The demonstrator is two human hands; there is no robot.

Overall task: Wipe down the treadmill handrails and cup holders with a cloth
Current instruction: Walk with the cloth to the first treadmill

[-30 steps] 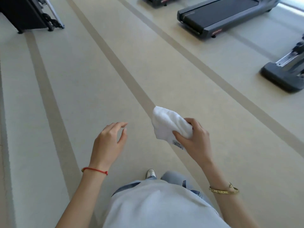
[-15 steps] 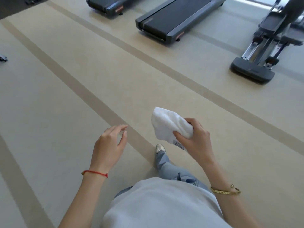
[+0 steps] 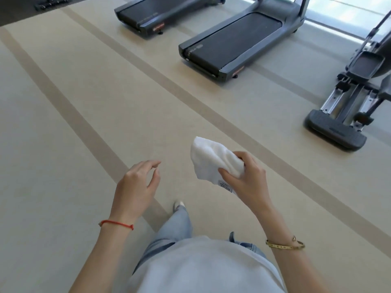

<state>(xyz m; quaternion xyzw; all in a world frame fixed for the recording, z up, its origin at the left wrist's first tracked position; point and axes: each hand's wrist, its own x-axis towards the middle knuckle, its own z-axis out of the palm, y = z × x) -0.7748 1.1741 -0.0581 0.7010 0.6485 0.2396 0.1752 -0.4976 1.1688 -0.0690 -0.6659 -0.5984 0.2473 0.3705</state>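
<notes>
My right hand [image 3: 249, 180] grips a folded white cloth [image 3: 211, 159] with a small label at its lower edge, held in the air in front of me. My left hand [image 3: 137, 185] hovers beside it with relaxed, slightly curled fingers and holds nothing. Two dark treadmills stand ahead on the floor: the nearer treadmill [image 3: 239, 41] at upper centre-right and a second treadmill [image 3: 156, 11] to its left. Only their decks and the lower uprights show; handrails and cup holders are out of view.
An elliptical machine [image 3: 351, 106] with metal rails and a dark base stands at the right. Another machine's base [image 3: 50, 2] shows at the top left. Beige carpet with darker stripes [image 3: 69, 115] lies between me and the machines. My leg steps forward at bottom centre.
The view has swung and moved toward the treadmills, which now look larger and nearer. Both hands keep the same pose, the right one still gripping the cloth.
</notes>
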